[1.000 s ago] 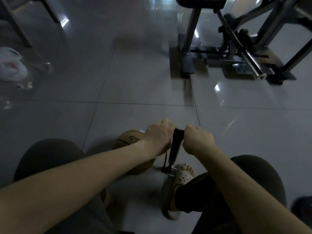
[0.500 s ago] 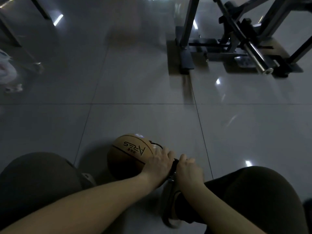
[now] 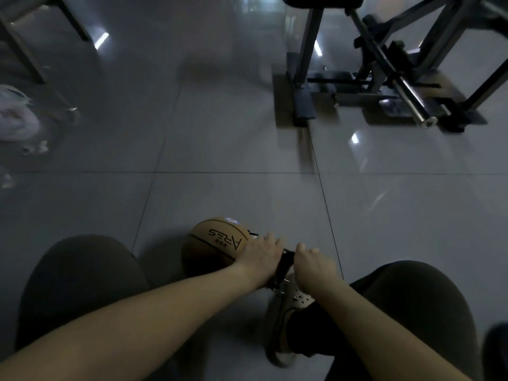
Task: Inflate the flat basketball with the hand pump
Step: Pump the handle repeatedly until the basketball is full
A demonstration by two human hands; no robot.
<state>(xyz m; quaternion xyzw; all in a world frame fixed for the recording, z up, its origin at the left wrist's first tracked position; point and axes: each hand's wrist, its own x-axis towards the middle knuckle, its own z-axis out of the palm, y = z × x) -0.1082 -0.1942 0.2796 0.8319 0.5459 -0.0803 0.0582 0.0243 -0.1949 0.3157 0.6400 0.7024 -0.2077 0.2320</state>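
- The ball [image 3: 217, 247], tan with dark lettering, sits on the tiled floor [image 3: 233, 149] between the person's knees, low in the view at about 6 o'clock.
- The left hand [image 3: 261, 257] has its fingers curled over one side of the pump [image 3: 284, 264] top. It lies just at 4 o'clock of the ball and overlaps the ball's edge.
- The right hand [image 3: 313, 266] is closed round the other side of the pump top, knuckles up, at 3 o'clock of the left hand.
- The black pump body shows in the gap between the two hands, slanting down toward a shoe [image 3: 286, 312] at 6 o'clock of it.
- A thin dark hose [image 3: 251, 233] shows at the ball's 2 o'clock edge.
- Against half a second ago, both hands sit a little higher relative to the ball, and more of the pump body shows between them. They are still well below their height of a second ago.
- The ball has kept its place.
- A gym machine [image 3: 384, 78] stands at 1 o'clock, and a pale bag [image 3: 13, 116] lies at 10 o'clock.
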